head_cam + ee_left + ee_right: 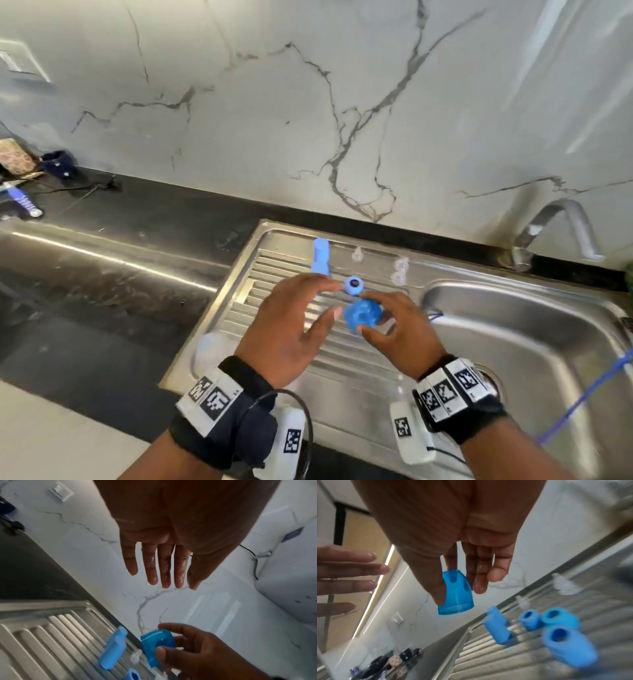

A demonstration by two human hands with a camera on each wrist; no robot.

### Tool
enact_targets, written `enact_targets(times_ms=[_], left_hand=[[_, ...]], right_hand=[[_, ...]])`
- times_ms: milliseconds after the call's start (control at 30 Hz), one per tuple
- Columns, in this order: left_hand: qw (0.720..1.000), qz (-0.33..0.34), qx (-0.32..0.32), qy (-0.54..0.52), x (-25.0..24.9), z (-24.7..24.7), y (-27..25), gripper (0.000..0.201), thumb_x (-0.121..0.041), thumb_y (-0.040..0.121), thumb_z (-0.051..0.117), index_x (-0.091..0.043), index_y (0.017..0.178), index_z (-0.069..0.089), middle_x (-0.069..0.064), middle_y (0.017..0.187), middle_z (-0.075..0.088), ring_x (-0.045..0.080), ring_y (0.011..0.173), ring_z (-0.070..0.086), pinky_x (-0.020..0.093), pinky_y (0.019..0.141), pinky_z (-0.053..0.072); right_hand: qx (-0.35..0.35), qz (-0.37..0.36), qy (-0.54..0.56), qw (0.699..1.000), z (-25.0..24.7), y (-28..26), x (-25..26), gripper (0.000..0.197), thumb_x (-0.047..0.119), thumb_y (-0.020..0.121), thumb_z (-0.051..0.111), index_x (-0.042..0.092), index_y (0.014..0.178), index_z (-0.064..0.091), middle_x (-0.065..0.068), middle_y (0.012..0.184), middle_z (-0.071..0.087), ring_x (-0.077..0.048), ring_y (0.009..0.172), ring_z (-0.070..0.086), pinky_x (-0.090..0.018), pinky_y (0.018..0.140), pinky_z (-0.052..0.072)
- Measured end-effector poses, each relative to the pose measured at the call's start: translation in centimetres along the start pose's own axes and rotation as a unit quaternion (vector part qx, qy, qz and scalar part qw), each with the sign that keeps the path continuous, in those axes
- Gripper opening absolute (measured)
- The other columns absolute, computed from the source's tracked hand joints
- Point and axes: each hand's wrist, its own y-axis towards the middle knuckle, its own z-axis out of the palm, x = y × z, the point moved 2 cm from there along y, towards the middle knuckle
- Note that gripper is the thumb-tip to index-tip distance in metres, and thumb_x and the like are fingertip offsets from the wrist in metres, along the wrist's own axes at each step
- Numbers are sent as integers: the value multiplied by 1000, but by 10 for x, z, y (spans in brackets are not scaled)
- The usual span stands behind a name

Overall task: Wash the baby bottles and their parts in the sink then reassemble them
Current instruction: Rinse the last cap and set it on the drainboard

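At centre frame, the right hand (394,329) pinches a translucent blue plastic bottle cap (455,595) above the ribbed steel drainboard (239,308). The left hand (291,325) hovers beside it, fingers straight, grasping nothing. 3 pale blue collar rings (529,619) lie near the drainboard's far edge.

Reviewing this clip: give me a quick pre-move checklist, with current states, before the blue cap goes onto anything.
1. Translucent blue cap held: ok, right hand pinches it between thumb and fingers.
2. Left hand free: ok, fingers straight, holding nothing.
3. Blue collars within reach on the drainboard: ok.
4. Clear teats available: ok, at the drainboard's back edge.
5. Parts rinsed clean: cannot tell.
6. Bottle body ready to take the cap: cannot tell.
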Motion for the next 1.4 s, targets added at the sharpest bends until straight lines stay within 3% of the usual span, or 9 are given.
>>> enact_targets(times_ms=[100, 267, 433, 667, 800, 967, 1133, 1300, 1400], left_hand=[[999, -26, -18, -13, 57, -51, -6, 29, -36, 95, 60, -28, 123, 64, -15, 125, 63, 5, 121, 57, 29, 104, 44], [996, -83, -18, -8, 130, -97, -23, 24, -33, 96, 65, -32, 120, 65, -21, 123, 62, -2, 116, 55, 20, 100, 43], [994, -110, -8, -21, 173, -112, -36, 24, -30, 95, 63, -31, 120, 65, -21, 119, 64, 4, 112, 59, 34, 100, 50], [990, -139, 7, -33, 196, -120, -47, 28, -31, 95, 65, -32, 123, 65, -22, 121, 63, 1, 115, 57, 31, 102, 48], [989, -143, 23, -30, 197, -118, -47, 33, -33, 92, 70, -36, 124, 62, -25, 120, 61, -2, 114, 55, 24, 100, 45], [967, -146, 208, -14, 195, -95, -47, 65, -48, 79, 79, -37, 138, 53, -26, 136, 51, -4, 124, 47, 27, 111, 39], [940, -148, 303, 58, 203, -71, -50, 81, -45, 70, 87, -44, 140, 47, -27, 141, 44, 1, 131, 40, 29, 114, 35], [929, -200, 299, 87, 212, -73, -52, 69, -43, 78, 80, -41, 138, 48, -16, 141, 51, 7, 124, 51, 30, 108, 43], [950, -196, 224, 94, 203, -92, -39, 66, -43, 80, 80, -35, 138, 50, -10, 138, 55, 11, 123, 54, 28, 105, 43]], right_hand=[[23, -21, -40, 999, 53, 68, 43, 53, 21, 74, 84, 27, 124, 65, 6, 111, 64, -8, 78, 59, -18, 80, 48], [114, 34, -177, 977, 126, 156, 76, 46, 24, 85, 70, 27, 129, 55, 2, 123, 59, -19, 110, 59, -31, 88, 47], [189, 64, -290, 936, 177, 185, 68, 44, 27, 88, 69, 23, 128, 52, -3, 123, 57, -24, 110, 60, -40, 84, 51], [199, 76, -309, 927, 181, 187, 67, 63, 36, 85, 77, 25, 138, 45, -3, 130, 53, -25, 108, 63, -34, 79, 47], [158, 60, -266, 949, 156, 175, 84, 59, 35, 91, 69, 32, 144, 41, 2, 136, 48, -20, 112, 61, -34, 80, 49], [89, 23, -182, 979, 121, 135, 95, 49, 36, 90, 68, 32, 136, 49, 4, 130, 54, -12, 110, 60, -38, 94, 52], [21, 34, -127, 991, 95, 94, 89, 44, 32, 89, 71, 31, 130, 56, 10, 112, 57, 10, 72, 44, -23, 83, 41], [3, 75, -106, 991, 85, 67, 76, 35, 31, 90, 70, 33, 124, 60, 14, 107, 60, 10, 68, 46, -20, 78, 39], [19, 82, -114, 990, 82, 52, 74, 31, 32, 92, 69, 32, 122, 62, 14, 106, 61, 8, 65, 49, -11, 71, 36]])
